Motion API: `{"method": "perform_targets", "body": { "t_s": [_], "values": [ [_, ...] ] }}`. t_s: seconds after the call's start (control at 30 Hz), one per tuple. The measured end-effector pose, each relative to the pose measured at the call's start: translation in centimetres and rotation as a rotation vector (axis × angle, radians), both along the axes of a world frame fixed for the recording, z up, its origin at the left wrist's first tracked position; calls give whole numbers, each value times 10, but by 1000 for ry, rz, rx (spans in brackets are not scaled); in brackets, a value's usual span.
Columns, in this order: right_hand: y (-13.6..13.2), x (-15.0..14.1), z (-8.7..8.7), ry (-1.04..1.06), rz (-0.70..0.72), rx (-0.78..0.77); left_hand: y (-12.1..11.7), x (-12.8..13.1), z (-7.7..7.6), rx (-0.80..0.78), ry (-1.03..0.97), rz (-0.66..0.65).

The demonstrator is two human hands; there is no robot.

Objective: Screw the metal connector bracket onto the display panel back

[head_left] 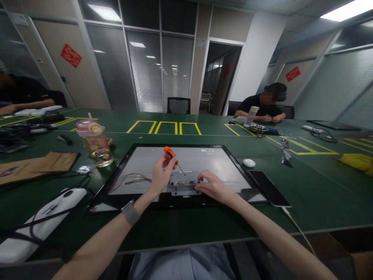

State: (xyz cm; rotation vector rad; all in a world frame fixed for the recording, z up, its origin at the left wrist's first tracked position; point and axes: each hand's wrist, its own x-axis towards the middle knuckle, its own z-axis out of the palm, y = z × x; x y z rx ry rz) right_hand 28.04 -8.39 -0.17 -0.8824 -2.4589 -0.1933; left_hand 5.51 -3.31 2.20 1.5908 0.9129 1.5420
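A monitor panel [221,157] lies face down on the green table [314,186], its grey metal back up. A small metal connector box [183,182] with ports sits at its near edge. My left hand [161,174] is closed round an orange-handled screwdriver [170,154], whose thin shaft slants down toward the box. My right hand [212,186] rests on the box's right end, fingers curled and pressing on it. Thin coloured wires [132,179] run across the panel to the left of the box.
A pink-lidded bottle [94,143] stands left of the panel, a white mouse [248,162] and a black phone [269,188] to its right. Brown paper bags, cables and a white device [40,221] lie at left. Other people sit at the far left and far right.
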Motion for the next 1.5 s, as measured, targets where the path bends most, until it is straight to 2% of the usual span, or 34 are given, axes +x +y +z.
{"method": "perform_targets", "body": {
  "t_s": [0.33,0.53,0.83,1.03,1.13,1.2,1.3,1.43,1.5],
  "values": [
    [-3,-4,4,-70,-31,47,0,0,0,1,8,3],
    [-4,-4,5,-89,-3,80,0,0,0,1,6,-3],
    [-5,-1,3,-10,-6,24,5,-3,1,29,22,48],
    [0,5,-3,152,-15,-10,2,-11,14,113,91,49],
    [8,6,2,267,-86,-12,0,-14,21,155,128,-18],
    [17,6,8,310,-180,-69,3,-13,24,146,125,-106],
    [39,4,14,259,-274,-241,13,-12,25,88,62,-201],
    [66,-5,5,200,-365,-401,24,-19,21,-72,-68,-183],
    [72,-11,-4,241,-326,-458,23,-25,19,-96,-77,-169]
  ]
}}
